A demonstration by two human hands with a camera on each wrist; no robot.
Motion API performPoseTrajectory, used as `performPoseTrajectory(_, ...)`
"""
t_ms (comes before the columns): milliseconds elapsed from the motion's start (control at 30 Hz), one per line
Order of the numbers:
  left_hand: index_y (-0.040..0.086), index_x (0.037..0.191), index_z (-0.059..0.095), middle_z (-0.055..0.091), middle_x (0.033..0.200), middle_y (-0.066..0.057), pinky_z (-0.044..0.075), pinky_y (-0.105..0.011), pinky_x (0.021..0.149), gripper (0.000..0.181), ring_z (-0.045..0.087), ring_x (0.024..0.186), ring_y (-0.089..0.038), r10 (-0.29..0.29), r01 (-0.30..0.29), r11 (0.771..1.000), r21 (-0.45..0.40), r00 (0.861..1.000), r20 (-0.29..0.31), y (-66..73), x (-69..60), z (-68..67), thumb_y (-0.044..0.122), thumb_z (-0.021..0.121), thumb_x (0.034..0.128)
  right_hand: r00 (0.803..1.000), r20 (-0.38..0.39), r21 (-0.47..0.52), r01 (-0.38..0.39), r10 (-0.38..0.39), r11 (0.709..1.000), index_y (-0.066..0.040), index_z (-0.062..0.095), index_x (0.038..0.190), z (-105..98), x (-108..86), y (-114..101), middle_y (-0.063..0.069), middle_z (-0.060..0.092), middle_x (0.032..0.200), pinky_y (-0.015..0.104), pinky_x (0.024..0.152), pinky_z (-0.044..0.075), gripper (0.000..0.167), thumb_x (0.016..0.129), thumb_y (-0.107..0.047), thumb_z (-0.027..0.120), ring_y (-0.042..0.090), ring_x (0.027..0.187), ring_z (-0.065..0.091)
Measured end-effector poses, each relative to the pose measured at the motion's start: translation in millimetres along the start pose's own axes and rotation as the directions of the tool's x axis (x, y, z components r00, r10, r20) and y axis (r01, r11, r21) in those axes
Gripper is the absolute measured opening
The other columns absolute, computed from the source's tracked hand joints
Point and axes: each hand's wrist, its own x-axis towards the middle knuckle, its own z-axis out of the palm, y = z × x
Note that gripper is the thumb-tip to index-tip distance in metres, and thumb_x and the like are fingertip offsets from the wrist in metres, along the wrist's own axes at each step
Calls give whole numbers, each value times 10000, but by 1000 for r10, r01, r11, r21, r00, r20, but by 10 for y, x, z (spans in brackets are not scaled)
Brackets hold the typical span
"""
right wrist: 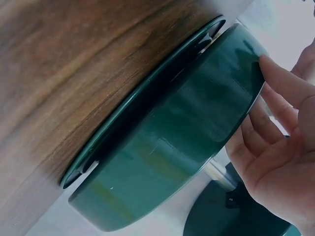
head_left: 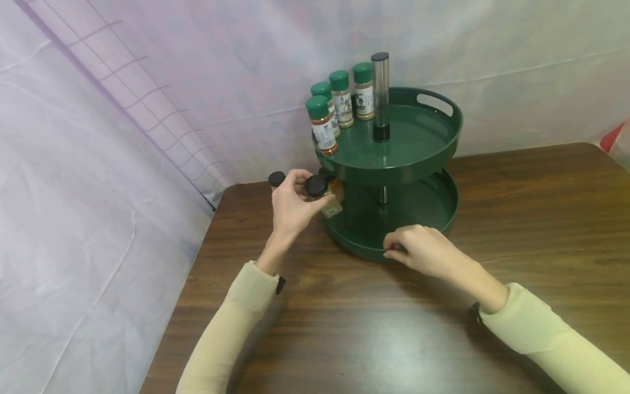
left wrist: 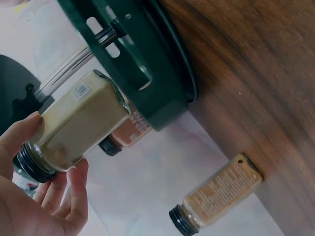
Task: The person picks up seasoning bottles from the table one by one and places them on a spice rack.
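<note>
My left hand holds a square glass spice jar with a black lid and pale powder inside, its fingers and thumb around the neck end. This jar is at the left edge of the lower tier of a green two-tier tray stand. Behind it, a jar of reddish-brown powder stands in the lower tier, partly hidden. My right hand pinches the front rim of that tier, thumb on the outer wall and fingers over the inside.
Several green-capped spice bottles stand along the left side of the upper tier, beside the metal post. Another black-lidded jar stands on the wooden table, left of the stand. White cloth hangs behind.
</note>
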Motion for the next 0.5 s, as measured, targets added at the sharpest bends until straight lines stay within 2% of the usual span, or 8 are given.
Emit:
performPoseTrajectory(233, 40, 1143, 623, 689, 1024, -119, 558, -354, 737, 562, 683, 833, -272, -32, 29, 997, 74, 998, 52, -23, 31, 106, 221, 935, 712, 1000, -17, -3, 13, -13, 1000, -160, 720, 867, 31, 9, -4, -84, 681, 817, 248, 590, 514, 94, 860, -127, 808, 41, 689, 595)
performPoseTrajectory(500, 57, 1133, 633, 703, 1043, -107, 549, -365, 738, 573, 667, 834, -235, -47, 38, 990, 137, 997, 63, -75, 22, 174, 259, 943, 696, 999, -34, -9, 20, -20, 1000, -162, 720, 863, 63, 20, -9, -78, 682, 820, 250, 581, 515, 100, 855, -127, 813, 52, 695, 612)
